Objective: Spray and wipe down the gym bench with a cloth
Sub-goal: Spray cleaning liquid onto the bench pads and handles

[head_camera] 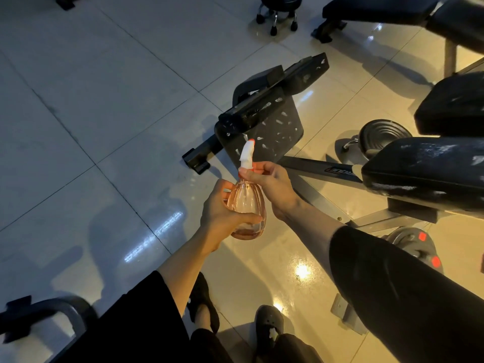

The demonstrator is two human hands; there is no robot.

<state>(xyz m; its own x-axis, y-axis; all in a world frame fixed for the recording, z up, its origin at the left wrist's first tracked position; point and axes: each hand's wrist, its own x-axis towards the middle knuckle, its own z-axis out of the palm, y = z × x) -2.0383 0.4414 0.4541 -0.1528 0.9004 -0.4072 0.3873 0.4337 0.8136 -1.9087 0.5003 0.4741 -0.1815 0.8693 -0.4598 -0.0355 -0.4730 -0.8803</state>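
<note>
A pink see-through spray bottle (247, 205) with a white and orange nozzle head (247, 154) is held upright over the floor. My left hand (222, 213) grips its round body from the left. My right hand (269, 184) grips the neck and trigger just under the nozzle. The gym bench's black padded seat (424, 166) sits at the right, streaked with white marks. Its grey frame bar (322, 170) runs toward a dark speckled foot plate (275, 127) behind the bottle. No cloth is in view.
Glossy tiled floor (104, 127) spreads to the left. More black bench pads (453, 103) stand at the right and top right, a wheeled stool (279, 11) at top centre. A weight plate (416, 242) lies under the bench. My shoes (267, 326) are below.
</note>
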